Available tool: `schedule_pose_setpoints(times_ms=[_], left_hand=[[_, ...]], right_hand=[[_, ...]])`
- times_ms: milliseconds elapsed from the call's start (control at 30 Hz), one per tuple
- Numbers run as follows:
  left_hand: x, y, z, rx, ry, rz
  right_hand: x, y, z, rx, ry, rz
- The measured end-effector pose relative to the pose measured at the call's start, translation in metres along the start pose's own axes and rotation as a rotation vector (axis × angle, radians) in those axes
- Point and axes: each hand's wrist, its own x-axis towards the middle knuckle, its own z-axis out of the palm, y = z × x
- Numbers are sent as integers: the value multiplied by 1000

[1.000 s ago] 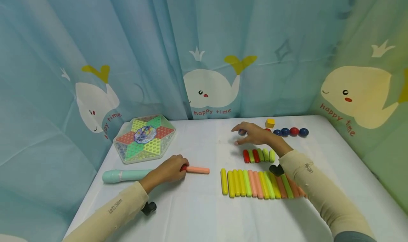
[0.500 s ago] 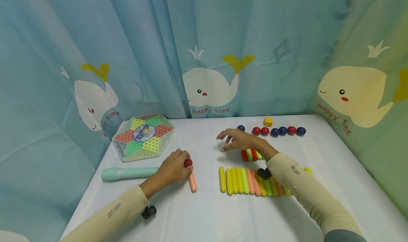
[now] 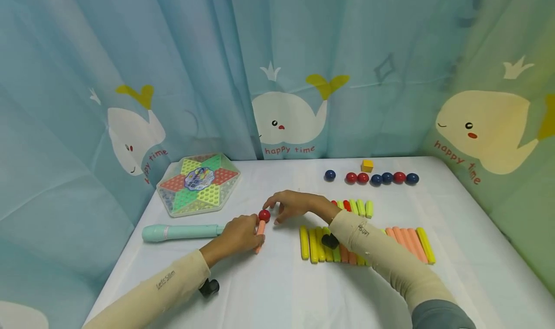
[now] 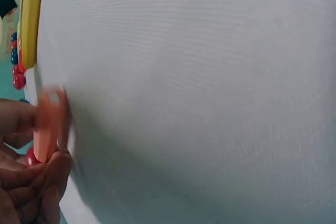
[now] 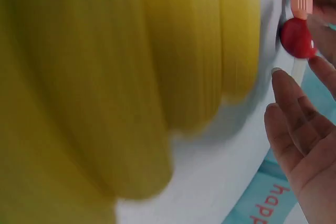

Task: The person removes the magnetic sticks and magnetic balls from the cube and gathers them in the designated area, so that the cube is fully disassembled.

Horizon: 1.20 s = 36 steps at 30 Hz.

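My left hand (image 3: pixel 236 233) pinches a salmon-pink toy stick (image 3: pixel 261 229) low over the white table. A shiny red ball (image 3: pixel 264 216) sits at the stick's far end. In the left wrist view, the thumb and fingers close around the pink stick (image 4: pixel 47 129), which is blurred, and the red ball (image 4: pixel 31 157) shows behind it. My right hand (image 3: pixel 295 205) reaches in from the right, fingers spread around the ball's right side. Its fingers hold nothing; the right wrist view has them beside the red ball (image 5: pixel 297 39).
A row of yellow, green and pink sticks (image 3: pixel 305 242) lies under my right forearm, with shorter sticks (image 3: pixel 369 209) behind. Blue and red balls (image 3: pixel 399 177) and a yellow cube (image 3: pixel 367 165) sit at the back. A turquoise rod (image 3: pixel 182 232) and hexagonal star-patterned game board (image 3: pixel 182 199) lie left.
My right hand has moved left and down from the back balls to the red ball. My left hand has swung the pink stick from sideways to lengthwise, the ball now at its far end.
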Motion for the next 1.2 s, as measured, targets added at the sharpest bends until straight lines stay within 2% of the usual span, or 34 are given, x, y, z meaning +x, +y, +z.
schedule_pose_setpoints(times_ms=[233, 333, 467, 567, 767, 833, 1100, 1200], left_hand=[[4, 3, -5, -68, -43, 74], [3, 8, -12, -87, -60, 134], [0, 18, -23, -128, -130, 200], [-3, 24, -28, -152, -160, 205], [-2, 33, -20, -197, -48, 204], [2, 37, -15, -222, -38, 198], [24, 49, 6, -242, -135, 102], [29, 52, 13, -236, -148, 61]], right_hand=[[0, -5, 8, -39, -18, -20], [-9, -5, 6, -40, -6, -63], [-29, -5, -2, 10, 25, -129], [-52, -3, -14, 86, 76, -128], [-111, 17, -40, 158, 264, -48], [-130, 28, -44, 157, 306, -7], [-199, 77, -44, 157, 426, 148], [-226, 95, -44, 175, 475, 221]])
